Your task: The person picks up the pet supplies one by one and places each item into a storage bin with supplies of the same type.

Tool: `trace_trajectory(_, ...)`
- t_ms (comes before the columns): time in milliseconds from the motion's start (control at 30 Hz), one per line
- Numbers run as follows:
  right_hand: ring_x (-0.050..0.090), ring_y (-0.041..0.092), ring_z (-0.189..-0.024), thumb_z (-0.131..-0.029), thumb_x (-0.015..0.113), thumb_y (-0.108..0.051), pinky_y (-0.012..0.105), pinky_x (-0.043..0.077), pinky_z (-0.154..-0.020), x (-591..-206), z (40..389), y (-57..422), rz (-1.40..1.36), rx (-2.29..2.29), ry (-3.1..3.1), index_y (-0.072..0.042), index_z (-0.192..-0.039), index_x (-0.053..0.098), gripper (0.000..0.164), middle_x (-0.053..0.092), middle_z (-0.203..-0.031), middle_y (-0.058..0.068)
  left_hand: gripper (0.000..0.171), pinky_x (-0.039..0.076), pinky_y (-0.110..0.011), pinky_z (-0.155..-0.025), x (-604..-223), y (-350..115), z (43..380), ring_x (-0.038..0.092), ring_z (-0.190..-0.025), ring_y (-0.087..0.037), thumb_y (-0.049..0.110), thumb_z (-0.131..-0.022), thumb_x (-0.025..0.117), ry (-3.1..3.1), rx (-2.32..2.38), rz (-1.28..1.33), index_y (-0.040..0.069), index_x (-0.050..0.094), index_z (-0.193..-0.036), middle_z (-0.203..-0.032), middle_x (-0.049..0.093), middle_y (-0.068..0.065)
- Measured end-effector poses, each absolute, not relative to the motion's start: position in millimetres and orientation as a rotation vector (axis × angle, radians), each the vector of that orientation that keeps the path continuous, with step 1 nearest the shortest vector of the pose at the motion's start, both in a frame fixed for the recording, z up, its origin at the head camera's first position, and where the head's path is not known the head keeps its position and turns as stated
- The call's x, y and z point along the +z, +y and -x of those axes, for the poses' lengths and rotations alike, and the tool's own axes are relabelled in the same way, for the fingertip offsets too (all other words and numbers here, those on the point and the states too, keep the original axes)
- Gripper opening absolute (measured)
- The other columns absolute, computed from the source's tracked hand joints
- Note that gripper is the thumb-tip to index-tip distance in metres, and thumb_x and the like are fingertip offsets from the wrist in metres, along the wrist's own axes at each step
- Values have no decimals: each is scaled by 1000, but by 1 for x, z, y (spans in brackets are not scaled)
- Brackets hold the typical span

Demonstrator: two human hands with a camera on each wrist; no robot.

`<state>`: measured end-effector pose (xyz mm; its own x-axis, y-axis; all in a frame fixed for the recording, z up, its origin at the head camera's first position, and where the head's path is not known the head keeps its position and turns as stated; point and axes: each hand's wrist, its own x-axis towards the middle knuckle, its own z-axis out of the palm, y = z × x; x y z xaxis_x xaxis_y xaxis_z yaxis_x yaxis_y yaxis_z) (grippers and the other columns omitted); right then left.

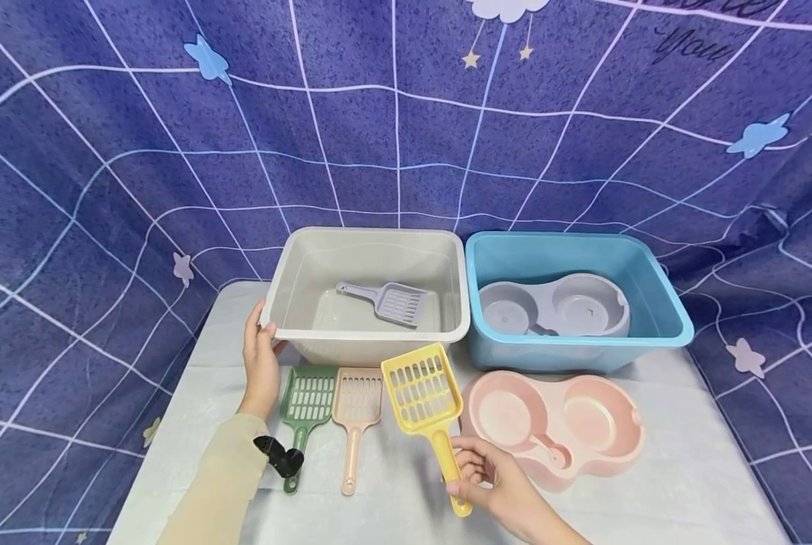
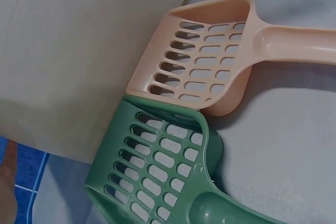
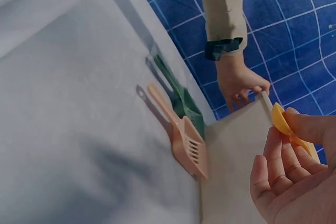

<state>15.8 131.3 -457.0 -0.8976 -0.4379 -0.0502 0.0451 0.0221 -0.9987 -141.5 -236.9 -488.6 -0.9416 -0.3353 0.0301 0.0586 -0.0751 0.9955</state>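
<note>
The background is being closed off by a purple-blue printed fabric curtain [image 1: 351,121], and the wares are being supported by a pale, cloth-covered tabletop [image 1: 678,454]. At the back, a deep rectangular beige plastic tub [image 1: 351,348] and a similar blue plastic tub [image 1: 569,356] are being stood side by side, presumably so that both mouths are being left within reach. A pink plastic double bowl [image 1: 557,424] is being borne flat just in front of the blue tub; inside that tub, a grey plastic double bowl [image 1: 547,310] is being contained.

A slotted yellow plastic scoop [image 1: 436,430] is being held up before the beige tub, head upward. To its left, a slotted green plastic scoop [image 1: 301,431] and a slotted peach plastic scoop [image 1: 354,430] are being laid heads toward the tub, perhaps for easy grasping. A slotted grey plastic scoop [image 1: 387,298] is being cradled inside the beige tub.

By the left hand [image 1: 262,371], that tub's near left rim corner is being gripped, probably for steadiness. By the right hand [image 1: 490,481], the yellow scoop's handle is being pinched between thumb and fingers, likely so that its head is being left unobstructed.
</note>
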Motion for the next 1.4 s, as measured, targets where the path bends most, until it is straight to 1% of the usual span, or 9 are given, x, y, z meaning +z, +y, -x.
trace_trajectory(233,55,6,-80,-86,75,-5,19,47,-73,-449,-10,129,384,-1916,1986,12,-130,52,53,62,-97,13,54,37,-42,-107,-465,-227,130,42,-126,-32,11,-102,30,-1931,-2102,-284,15,30,-156,-147,40,-18)
trace_trajectory(433,55,8,-80,-85,76,-6,19,48,-73,-445,-4,126,373,-1913,2008,12,-129,52,53,63,-97,14,54,36,-43,-107,-464,-225,131,47,-117,-18,10,-102,30,-1929,-2098,-291,14,30,-156,-147,40,-18)
trace_trajectory(500,55,8,-80,-84,76,-6,20,48,-73,-443,-2,125,382,-1921,2019,12,-128,53,53,62,-97,14,55,37,-43,-107,-463,-224,131,47,-117,-19,10,-102,30,-1929,-2098,-295,14,29,-156,-148,40,-17)
trace_trajectory(633,56,8,-80,-84,77,-6,20,49,-74,-440,1,122,387,-1920,2042,11,-127,54,52,63,-96,14,54,37,-42,-106,-462,-223,130,43,-123,-29,11,-102,29,-1938,-2094,-295,14,28,-157,-149,39,-16)
trace_trajectory(767,56,8,-80,-84,78,-8,21,49,-74,-437,5,120,380,-1913,2055,10,-127,55,52,63,-96,13,54,37,-43,-107,-462,-224,129,40,-127,-33,13,-103,29,-1958,-2079,-284,16,28,-157,-149,38,-15)
trace_trajectory(933,58,9,-81,-83,77,-4,20,50,-73,-433,9,121,384,-1947,2058,11,-126,55,51,63,-96,15,54,35,-45,-109,-474,-230,134,40,-130,-33,12,-103,28,-1964,-2067,-284,18,27,-157,-151,38,-11)
trace_trajectory(1067,58,9,-81,-82,76,0,20,50,-72,-429,14,124,410,-1972,2073,11,-126,55,49,63,-96,17,54,35,-43,-109,-488,-235,140,40,-130,-31,15,-104,27,-1963,-2053,-285,23,27,-157,-152,38,-8)
trace_trajectory(1200,58,10,-81,-83,76,0,21,50,-72,-426,19,126,436,-1977,2121,9,-125,56,48,64,-97,17,53,36,-40,-107,-493,-234,141,41,-129,-28,16,-105,27,-1963,-2034,-281,27,28,-157,-150,39,-6)
trace_trajectory(1400,59,9,-81,-79,76,5,19,50,-72,-421,26,129,439,-2028,2132,11,-124,56,49,64,-96,16,52,36,-39,-105,-492,-233,140,42,-129,-25,17,-105,28,-1949,-2030,-280,27,30,-156,-150,39,-4)
